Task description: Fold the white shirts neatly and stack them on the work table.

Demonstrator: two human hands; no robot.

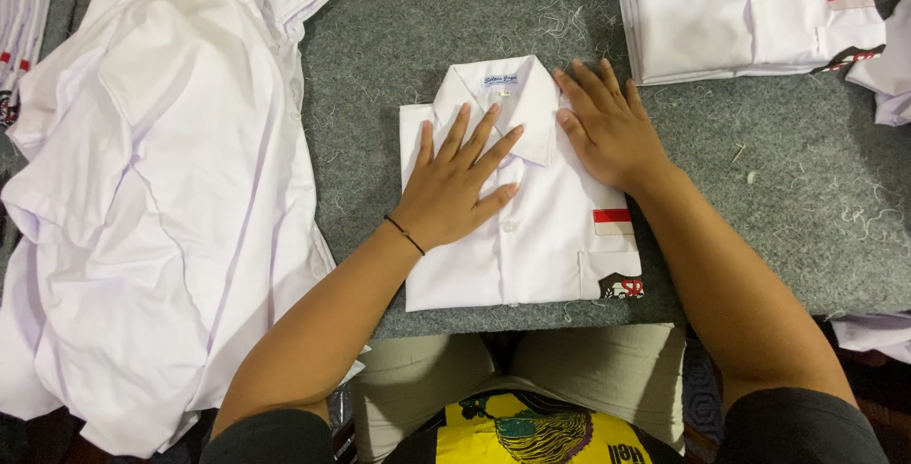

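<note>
A folded white shirt (pixel 550 246) with a collar, a button placket and a red stripe over its chest pocket lies on the grey felt table top (pixel 408 18). My left hand (pixel 455 179) rests flat on the shirt's left half, fingers spread toward the collar, with a thin black band on the wrist. My right hand (pixel 607 122) presses flat on the shirt's right shoulder, beside the collar. Neither hand grips anything.
A loose pile of unfolded white shirts (pixel 161 198) covers the left side of the table. A stack of folded white shirts (pixel 750 9) sits at the back right. More white cloth (pixel 873 331) shows at the right edge, and another stack of shirts (pixel 19 27) at the far left.
</note>
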